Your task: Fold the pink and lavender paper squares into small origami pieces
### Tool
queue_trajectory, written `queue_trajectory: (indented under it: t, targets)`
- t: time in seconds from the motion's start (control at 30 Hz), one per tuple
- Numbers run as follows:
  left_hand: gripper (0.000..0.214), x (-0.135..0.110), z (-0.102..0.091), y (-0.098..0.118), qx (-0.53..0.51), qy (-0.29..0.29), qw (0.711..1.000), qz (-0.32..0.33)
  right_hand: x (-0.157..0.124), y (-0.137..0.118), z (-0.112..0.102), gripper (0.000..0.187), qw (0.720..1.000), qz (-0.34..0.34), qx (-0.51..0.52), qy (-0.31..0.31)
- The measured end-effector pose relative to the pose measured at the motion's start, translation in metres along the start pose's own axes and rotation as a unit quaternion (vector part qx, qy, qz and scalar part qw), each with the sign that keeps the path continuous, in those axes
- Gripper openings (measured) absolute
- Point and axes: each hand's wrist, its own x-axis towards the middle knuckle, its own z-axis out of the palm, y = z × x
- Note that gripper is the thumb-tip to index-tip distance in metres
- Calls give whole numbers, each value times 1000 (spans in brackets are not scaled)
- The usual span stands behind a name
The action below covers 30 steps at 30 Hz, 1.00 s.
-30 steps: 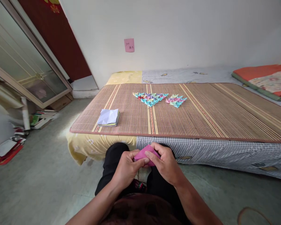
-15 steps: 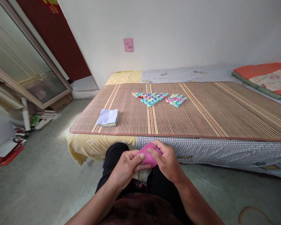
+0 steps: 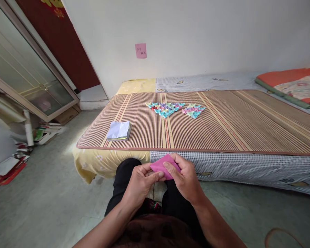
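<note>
A folded piece of pink paper [image 3: 162, 165] is held above my lap, just in front of the bed's edge. My left hand [image 3: 142, 181] pinches its lower left side between thumb and fingers. On the right side, my right hand [image 3: 184, 175] grips the paper with its thumb laid on top and the fingers behind. Beyond, on the mat, lie a larger cluster of folded paper pieces [image 3: 165, 109] in many colours and a smaller cluster [image 3: 193, 111]. A stack of paper sheets [image 3: 118, 131], pale lilac on top, sits to the left.
A striped bamboo mat [image 3: 212, 132] covers much of the bed, over checked and yellow cloth. Folded orange bedding [image 3: 291, 84] lies at the far right. A pink note [image 3: 141, 50] is stuck on the wall. Books [image 3: 49, 129] and a glass-panelled door [image 3: 33, 75] stand at left.
The pink paper has turned in my hands and now shows a more pointed outline. My left thumb has slid lower along its edge. My right hand keeps its hold.
</note>
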Motion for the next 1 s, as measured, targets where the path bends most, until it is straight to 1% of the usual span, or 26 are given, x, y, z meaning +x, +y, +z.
queue_trajectory:
  t: [0.07,0.13,0.2,0.33,0.4,0.47,0.53,0.57,0.6,0.67,0.73,0.77,0.83,0.9,1.0]
  targets:
    - [29,0,0,1,2,2,1000,3,0,-2,-3,20,997,27,55,-54]
    - [29,-1,-1,1,6,-5,1000,5,0,-2,-7,17,991,40,83,-97]
    - [28,-1,-3,2,16,-11,1000,8,0,-1,-10,15,991,36,73,-107]
    - [27,0,-4,2,42,-9,999,25,0,-2,-9,19,996,12,24,-84]
    - [26,0,-4,4,61,-4,997,54,-1,-5,-7,19,997,-15,-2,-69]
    - [25,0,-4,7,95,27,990,102,-2,-5,-3,16,997,-61,-32,-45]
    - [26,-3,-4,8,129,72,981,128,-4,-3,2,14,989,-129,-76,5]
    - [28,-6,-4,9,136,81,980,119,-5,-1,3,13,980,-167,-105,35]
    - [31,-9,-5,10,130,76,984,97,-6,1,5,14,967,-205,-137,63]
    - [41,-15,-4,11,78,23,996,34,-8,7,7,17,939,-266,-196,94]
    - [55,-19,-3,14,-19,-19,1000,-12,-11,12,7,22,920,-302,-235,88]
    - [60,-20,-2,15,-68,-26,997,-22,-12,13,8,24,913,-315,-247,80]
    - [59,-20,-2,19,-135,-25,990,-28,-14,16,8,26,901,-337,-265,66]
    - [52,-17,-4,22,-155,-19,987,-33,-15,17,9,27,890,-354,-282,58]
    - [43,-8,-9,24,-157,-6,986,-62,-15,18,8,24,879,-367,-301,45]
